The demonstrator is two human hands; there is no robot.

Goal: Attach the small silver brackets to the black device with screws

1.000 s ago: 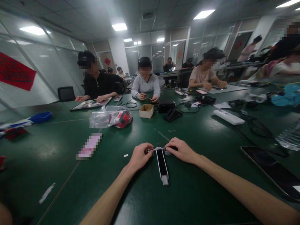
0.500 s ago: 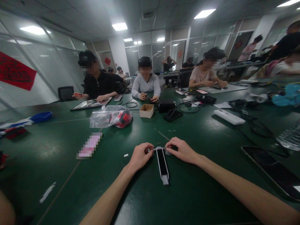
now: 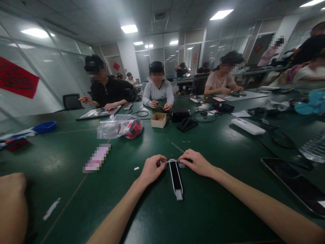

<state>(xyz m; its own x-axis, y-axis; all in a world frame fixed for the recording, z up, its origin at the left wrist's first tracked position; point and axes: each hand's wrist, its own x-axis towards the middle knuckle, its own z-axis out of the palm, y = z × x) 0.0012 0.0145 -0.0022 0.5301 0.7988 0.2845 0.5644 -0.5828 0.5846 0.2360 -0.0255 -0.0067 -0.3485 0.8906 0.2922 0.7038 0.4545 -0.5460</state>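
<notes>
On the green table in front of me lies a narrow, black-topped device with a white frame point(image 3: 176, 177), its pale grey tab pointing towards me. Thin grey parts stick out on both sides of its far end. My left hand point(image 3: 153, 168) pinches the left-hand part between thumb and fingers. On the opposite side, my right hand point(image 3: 195, 163) has its fingertips closed on the other part. Fingers partly cover both small parts, so their exact kind is unclear.
A co-worker's bare arm point(image 3: 12, 206) reaches in at lower left. Beyond my hands are a plastic bag point(image 3: 109, 128), a small box point(image 3: 158, 120) and a black stand point(image 3: 187, 124). To the right lie a large phone point(image 3: 289, 183), a white device point(image 3: 248, 126) and cables.
The co-worker's arm at lower left has come further into view. My hands and the white-framed device look almost unmoved.
</notes>
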